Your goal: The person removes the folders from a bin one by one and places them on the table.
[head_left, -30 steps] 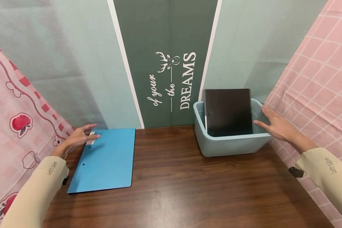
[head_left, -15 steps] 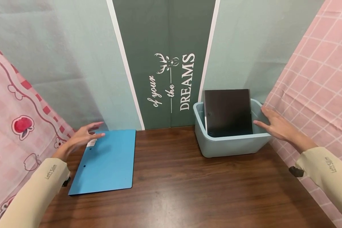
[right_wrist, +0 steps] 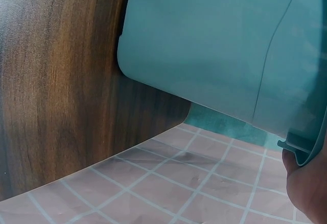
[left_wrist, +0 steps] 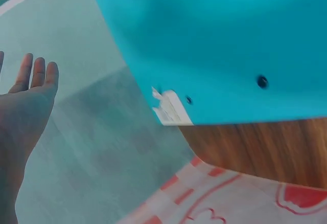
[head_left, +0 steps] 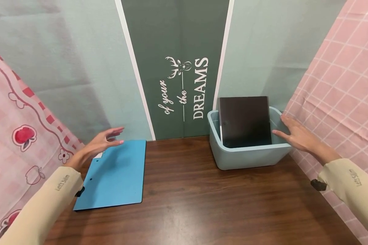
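Observation:
A flat blue file folder [head_left: 119,177] lies on the table at the left, with small dark holes and a torn white label [left_wrist: 172,107] near one corner. Above its far left part hovers my left hand [head_left: 102,141], fingers extended and thumb apart, holding nothing. On the right stands a light blue plastic bin [head_left: 251,158]. Inside it leans a black file folder [head_left: 245,120], its top rising past the rim. My right hand [head_left: 299,134] grips the bin's right end, thumb over the rim; in the right wrist view a fingertip [right_wrist: 289,158] sits under the rim's lip.
The brown wooden table [head_left: 184,204] reaches back to a grey-green cloth [head_left: 178,27] with printed lettering. Pink cloths hang at both sides, one with apples [head_left: 24,137] on the left, one checked [head_left: 346,78] on the right.
My left hand has moved rightward and slightly up over the blue file folder, away from its label. The right hand stays at the bin, and both folders lie as before.

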Action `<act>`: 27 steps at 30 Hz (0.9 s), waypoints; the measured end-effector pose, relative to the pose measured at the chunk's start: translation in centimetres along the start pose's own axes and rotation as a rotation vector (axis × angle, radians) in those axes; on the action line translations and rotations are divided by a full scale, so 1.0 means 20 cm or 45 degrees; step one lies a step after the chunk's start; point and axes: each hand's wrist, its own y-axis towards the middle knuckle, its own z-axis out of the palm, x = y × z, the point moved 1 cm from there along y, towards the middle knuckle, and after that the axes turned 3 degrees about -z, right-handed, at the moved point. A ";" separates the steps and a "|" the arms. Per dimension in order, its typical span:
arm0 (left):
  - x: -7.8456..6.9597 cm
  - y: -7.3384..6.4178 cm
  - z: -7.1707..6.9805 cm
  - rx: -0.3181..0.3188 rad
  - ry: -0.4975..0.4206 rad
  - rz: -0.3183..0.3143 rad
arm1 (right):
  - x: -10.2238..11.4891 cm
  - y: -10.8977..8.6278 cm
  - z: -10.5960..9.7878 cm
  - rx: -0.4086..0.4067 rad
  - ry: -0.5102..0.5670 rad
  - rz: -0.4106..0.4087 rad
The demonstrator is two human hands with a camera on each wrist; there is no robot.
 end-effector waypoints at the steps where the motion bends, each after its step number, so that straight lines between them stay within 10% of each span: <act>1: -0.01 0.01 0.02 -0.002 -0.013 0.007 | 0.00 0.00 0.00 -0.001 0.002 -0.005; 27: -0.41 0.26 0.33 0.148 -0.308 0.179 | -0.06 0.04 0.01 -0.027 0.005 -0.062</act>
